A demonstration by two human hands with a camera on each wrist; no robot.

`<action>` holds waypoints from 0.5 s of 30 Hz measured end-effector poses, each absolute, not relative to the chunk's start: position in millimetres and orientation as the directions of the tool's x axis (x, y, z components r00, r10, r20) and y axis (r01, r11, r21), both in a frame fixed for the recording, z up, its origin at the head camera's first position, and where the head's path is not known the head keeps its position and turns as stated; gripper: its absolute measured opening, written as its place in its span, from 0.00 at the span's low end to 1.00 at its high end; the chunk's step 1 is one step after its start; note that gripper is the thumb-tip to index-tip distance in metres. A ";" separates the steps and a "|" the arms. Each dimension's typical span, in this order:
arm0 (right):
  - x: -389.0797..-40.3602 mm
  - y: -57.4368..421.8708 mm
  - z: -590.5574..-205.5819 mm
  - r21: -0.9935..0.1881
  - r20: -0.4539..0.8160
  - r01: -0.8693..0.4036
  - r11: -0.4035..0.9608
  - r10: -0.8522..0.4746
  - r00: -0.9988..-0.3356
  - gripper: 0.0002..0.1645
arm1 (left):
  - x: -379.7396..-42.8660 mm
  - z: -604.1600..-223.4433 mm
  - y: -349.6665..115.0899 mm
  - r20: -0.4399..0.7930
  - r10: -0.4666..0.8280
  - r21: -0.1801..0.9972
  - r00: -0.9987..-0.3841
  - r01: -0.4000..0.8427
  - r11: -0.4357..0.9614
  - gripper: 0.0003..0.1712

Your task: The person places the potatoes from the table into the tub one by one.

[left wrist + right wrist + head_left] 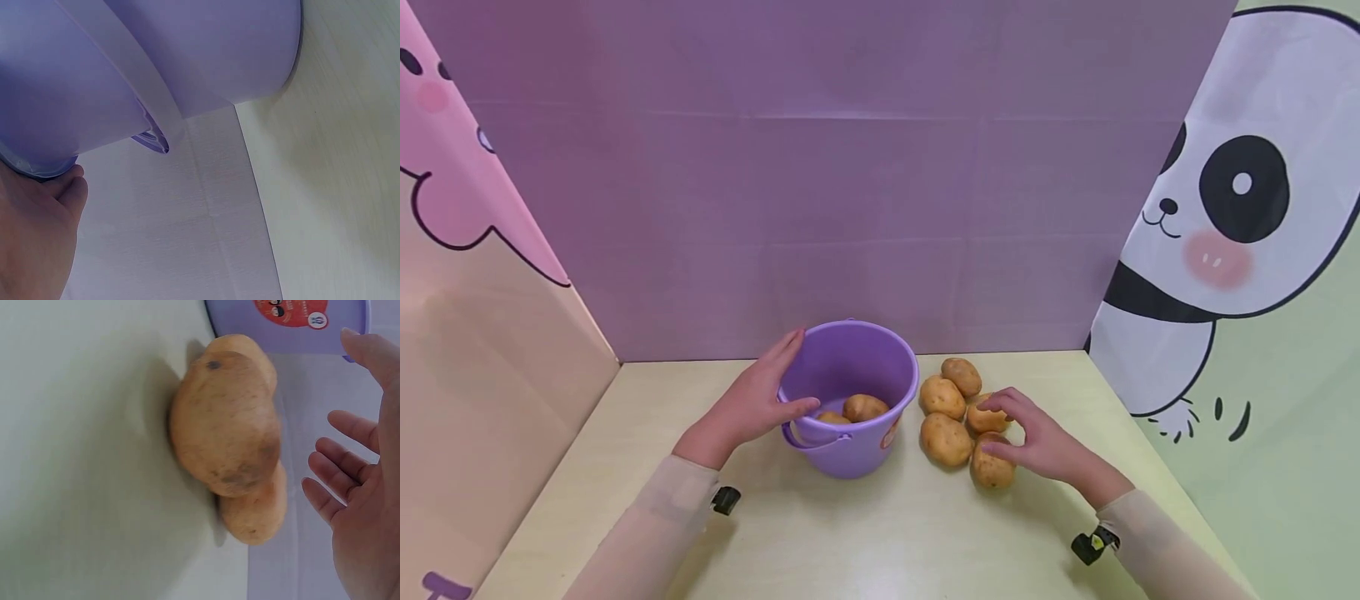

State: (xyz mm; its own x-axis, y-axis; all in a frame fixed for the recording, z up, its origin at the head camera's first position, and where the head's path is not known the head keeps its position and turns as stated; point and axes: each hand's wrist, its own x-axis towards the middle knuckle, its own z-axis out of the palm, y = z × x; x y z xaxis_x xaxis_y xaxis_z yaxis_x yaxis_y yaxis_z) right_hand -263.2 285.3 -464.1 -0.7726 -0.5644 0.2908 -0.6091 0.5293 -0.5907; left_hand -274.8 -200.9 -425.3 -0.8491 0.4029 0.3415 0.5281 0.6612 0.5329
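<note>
A purple bucket (850,458) stands upright on the table, its handle hanging down on the near side. Inside it lie potatoes (865,407), two of which show. My left hand (752,404) holds the bucket's rim at the left; in the left wrist view the fingers (74,194) bend at the rim. Several loose potatoes (946,440) are bunched on the table right of the bucket. Just above the rightmost ones hovers my right hand (1037,437), thumb and fingers spread and slightly bent. The right wrist view shows nothing in that hand, with a gap between it and the large nearest potato (228,425).
The pale wooden table (850,542) ends at a purple back wall (865,183). A side wall with a panda picture (1247,208) rises on the right, and one with a pink cartoon figure (467,150) on the left. A red label (290,309) marks the bucket's side.
</note>
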 end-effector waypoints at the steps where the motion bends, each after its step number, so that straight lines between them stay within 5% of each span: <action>1: -262.2 286.1 -465.8 -0.588 0.293 -0.611 0.530 -0.564 -0.772 0.31 | -274.8 -425.4 -200.8 0.342 0.404 0.534 -0.849 0.529 0.660 0.64; 15: -255.5 295.2 -481.1 -0.575 0.334 -0.638 0.512 -0.565 -0.754 0.30 | -274.8 -425.9 -201.4 0.342 0.401 0.527 -0.850 0.527 0.667 0.64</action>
State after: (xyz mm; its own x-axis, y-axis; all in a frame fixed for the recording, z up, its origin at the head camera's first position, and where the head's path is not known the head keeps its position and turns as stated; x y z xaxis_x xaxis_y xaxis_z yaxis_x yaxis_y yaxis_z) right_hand -255.5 295.2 -481.1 -0.7543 -0.5651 0.3342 -0.6383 0.5123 -0.5745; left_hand -274.8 -201.4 -425.9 -0.8498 0.4011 0.3420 0.5268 0.6671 0.5268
